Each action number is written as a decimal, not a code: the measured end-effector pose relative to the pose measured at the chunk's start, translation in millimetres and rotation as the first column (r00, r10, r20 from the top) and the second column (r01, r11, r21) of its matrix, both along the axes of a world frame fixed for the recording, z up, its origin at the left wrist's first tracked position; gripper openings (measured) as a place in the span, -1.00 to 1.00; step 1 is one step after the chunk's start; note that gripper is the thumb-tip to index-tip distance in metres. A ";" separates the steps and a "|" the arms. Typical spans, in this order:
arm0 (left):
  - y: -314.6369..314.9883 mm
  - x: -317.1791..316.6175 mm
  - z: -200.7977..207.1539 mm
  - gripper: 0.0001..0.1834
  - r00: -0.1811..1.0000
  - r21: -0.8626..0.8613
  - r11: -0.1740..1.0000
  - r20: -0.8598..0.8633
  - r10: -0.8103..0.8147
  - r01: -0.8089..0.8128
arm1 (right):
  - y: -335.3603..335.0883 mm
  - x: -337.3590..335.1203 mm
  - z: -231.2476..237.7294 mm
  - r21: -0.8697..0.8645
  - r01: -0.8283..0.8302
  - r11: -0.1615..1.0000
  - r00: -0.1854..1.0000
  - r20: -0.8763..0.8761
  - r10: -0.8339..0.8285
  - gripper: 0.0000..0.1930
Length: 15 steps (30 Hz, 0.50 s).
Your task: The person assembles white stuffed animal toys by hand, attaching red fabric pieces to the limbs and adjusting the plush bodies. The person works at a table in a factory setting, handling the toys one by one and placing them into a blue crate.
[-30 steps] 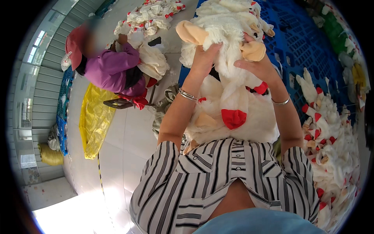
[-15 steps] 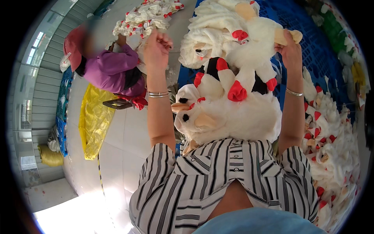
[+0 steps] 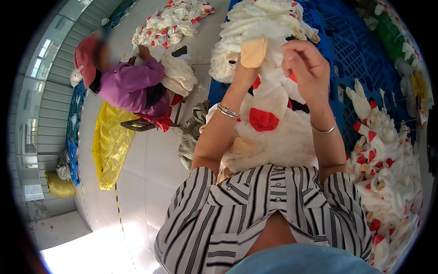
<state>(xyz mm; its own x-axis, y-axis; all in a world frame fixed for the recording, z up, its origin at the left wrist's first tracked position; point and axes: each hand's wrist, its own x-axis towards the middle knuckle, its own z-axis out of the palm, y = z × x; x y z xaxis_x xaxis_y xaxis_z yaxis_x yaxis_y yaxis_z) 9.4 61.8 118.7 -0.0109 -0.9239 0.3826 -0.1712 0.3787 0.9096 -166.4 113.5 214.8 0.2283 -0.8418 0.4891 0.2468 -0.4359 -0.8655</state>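
Note:
Over the lap and the pile in front lie limp white plush toy skins [image 3: 278, 144] with red tips and tan pieces. My left hand [image 3: 247, 74] reaches in at the upper middle, where a tan flap [image 3: 254, 51] of a plush skin covers its fingers. A red tip [image 3: 263, 119] hangs between my forearms. To the right of the flap, my right hand [image 3: 308, 68] is raised over the white plush with fingers bent and drawn together. Whatever it may pinch is too small to make out.
Blue plastic pallets [image 3: 349, 59] lie beneath and beyond the stacked skins [image 3: 255, 18]. A large heap of skins [image 3: 388, 182] lies at right. On the left a seated person in purple [image 3: 130, 82] handles white plush, near a yellow plastic sheet [image 3: 109, 146] and another pile [image 3: 175, 20].
Both my hands have come inward from wide apart. My right hand has let go of the tan piece at right, and the plush between them has shifted. The seated person's plush has moved.

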 end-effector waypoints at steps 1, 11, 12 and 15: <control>-15.7 3.4 -11.2 -0.61 0.982 -0.082 0.995 -0.187 0.033 -0.049 | -12.1 -13.8 0.4 -0.076 0.091 0.993 0.996 0.033 -0.088 -0.86; 19.9 -7.0 75.2 -0.53 0.571 0.160 0.964 -0.821 0.011 0.212 | -17.0 -34.9 -0.6 -0.690 0.079 0.719 0.801 -0.385 -0.458 -0.68; 21.0 -11.2 80.4 -0.53 0.566 0.135 0.961 -0.824 -0.027 0.242 | -29.7 -35.3 -1.2 -0.750 0.057 0.659 0.766 -0.390 -0.511 -0.71; 32.3 -12.3 110.3 -0.55 0.679 0.147 0.973 -0.734 -0.012 0.177 | -54.4 -40.8 40.7 -0.615 0.292 0.732 0.868 -0.151 -0.473 -0.76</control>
<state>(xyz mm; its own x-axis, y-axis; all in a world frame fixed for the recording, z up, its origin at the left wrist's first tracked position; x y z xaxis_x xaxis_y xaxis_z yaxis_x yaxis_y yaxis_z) -2.9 94.0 229.0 0.1018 -0.9868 0.1257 0.5983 0.1617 0.7848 -207.2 59.1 255.5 0.1486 -0.4849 0.8619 -0.2607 -0.8599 -0.4388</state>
